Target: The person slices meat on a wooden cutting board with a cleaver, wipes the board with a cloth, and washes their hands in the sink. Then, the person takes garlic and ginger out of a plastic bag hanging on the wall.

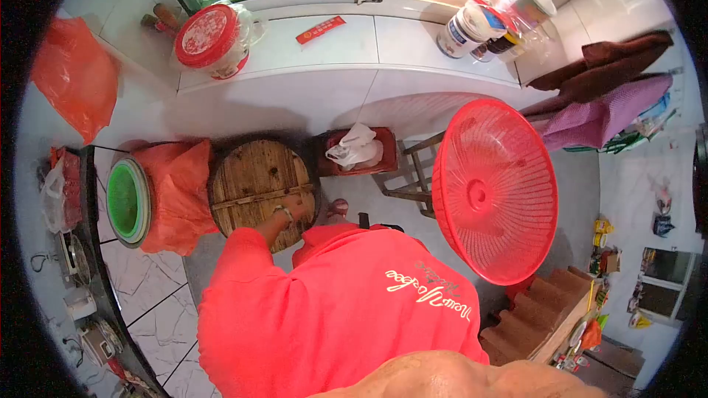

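Note:
My left hand, with a bracelet at the wrist, rests on a round wooden lid, near its right side. Its fingers look flat and apart, with nothing held. A wooden batten crosses the lid just above the hand. My right hand does not show. Beside the lid on the left lies red plastic around a green basin. To the right of the lid, a red box holds a white bag.
A large red mesh basket leans beside a wooden stool. On the ledge stand a red-lidded tub and several containers. Cloths hang at the right. A dark-edged counter runs along the left.

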Demonstrator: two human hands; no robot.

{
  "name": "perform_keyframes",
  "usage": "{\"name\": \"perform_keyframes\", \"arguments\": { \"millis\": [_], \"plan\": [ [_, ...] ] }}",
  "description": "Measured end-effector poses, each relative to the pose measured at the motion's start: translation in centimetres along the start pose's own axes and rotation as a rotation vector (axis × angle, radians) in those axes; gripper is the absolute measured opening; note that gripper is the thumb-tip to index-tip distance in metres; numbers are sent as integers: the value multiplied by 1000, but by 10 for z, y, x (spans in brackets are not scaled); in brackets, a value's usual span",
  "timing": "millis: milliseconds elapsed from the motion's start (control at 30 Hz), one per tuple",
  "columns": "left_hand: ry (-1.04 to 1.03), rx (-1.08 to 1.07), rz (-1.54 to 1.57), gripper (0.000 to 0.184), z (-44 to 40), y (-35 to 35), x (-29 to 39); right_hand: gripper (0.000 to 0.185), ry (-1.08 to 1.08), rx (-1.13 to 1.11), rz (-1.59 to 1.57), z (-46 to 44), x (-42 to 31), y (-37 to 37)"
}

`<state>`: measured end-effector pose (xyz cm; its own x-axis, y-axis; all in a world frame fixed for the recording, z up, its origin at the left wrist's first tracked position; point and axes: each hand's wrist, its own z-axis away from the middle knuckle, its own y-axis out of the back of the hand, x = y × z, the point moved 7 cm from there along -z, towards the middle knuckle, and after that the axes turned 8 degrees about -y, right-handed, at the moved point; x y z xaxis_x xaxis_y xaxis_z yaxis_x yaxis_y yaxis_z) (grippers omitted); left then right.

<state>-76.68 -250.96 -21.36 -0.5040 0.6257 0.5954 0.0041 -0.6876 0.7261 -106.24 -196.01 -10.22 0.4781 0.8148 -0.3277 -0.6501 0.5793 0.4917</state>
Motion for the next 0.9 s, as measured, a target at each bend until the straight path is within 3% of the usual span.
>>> {"name": "perform_keyframes", "arguments": {
  "millis": [33,100,167,233,300,433,567,733,900],
  "plan": [
    [94,98,103,27,-7,19,15,35,1,-2,11,-1,-3,-1],
    [78,249,118,26,-16,82,72,35,-4,-9,33,-3,-1,-3],
    [-58,481,220,20,-24,154,130,35,-7,-21,60,-5,-1,-6],
    [-342,758,205,20,-30,217,172,35,-9,-33,86,-6,0,-7],
    [-464,874,34,20,-32,279,210,35,-13,-40,106,-5,5,-8],
    [-362,1035,-229,20,-53,358,220,34,-5,-49,136,-6,9,-6],
    [-405,989,-374,21,-82,387,198,34,-1,-54,150,-7,23,-6],
    [-199,941,-338,25,-104,386,175,34,7,-58,164,-8,39,-8],
    [-125,877,-360,26,-116,386,167,34,14,-52,183,-5,52,-4]
  ]
}}
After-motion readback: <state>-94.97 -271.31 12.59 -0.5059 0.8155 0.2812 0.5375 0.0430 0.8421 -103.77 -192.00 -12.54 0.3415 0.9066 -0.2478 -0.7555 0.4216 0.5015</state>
